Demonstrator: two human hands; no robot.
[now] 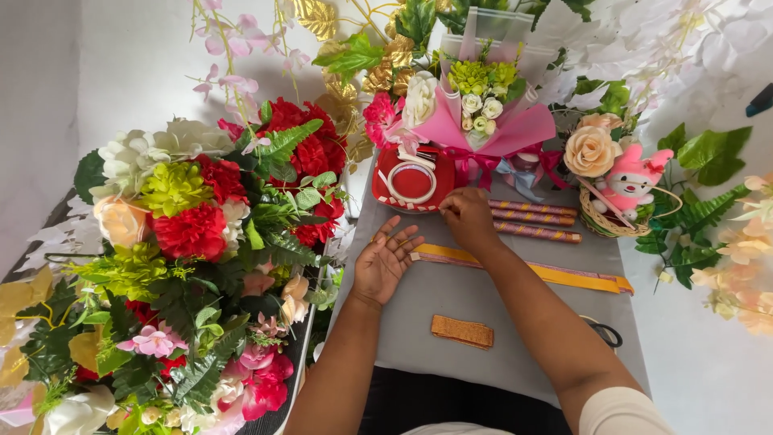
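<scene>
Left hand (pixel 385 262) palm-up, open; right hand (pixel 469 217) pinched.

grey mat (pixel 483 298) at frame centre, running from bottom edge up to middle. left hand (pixel 385 259) on mat, just left of flat ribbon strip (pixel 523 267) crossing mat toward right. right hand (pixel 469 217) above strip, at lower edge of round hat (pixel 412 181). three rolled sticks (pixel 535 221) right of that hand. wrapped bouquet (pixel 483 109) behind hat, upper centre. basket with plush toy (pixel 624 189) at right. large flower arrangement (pixel 193 242) fills left. small woven patch (pixel 461 331) low on mat; scissors, perhaps, (pixel 608 332) at mat's right edge.
</scene>
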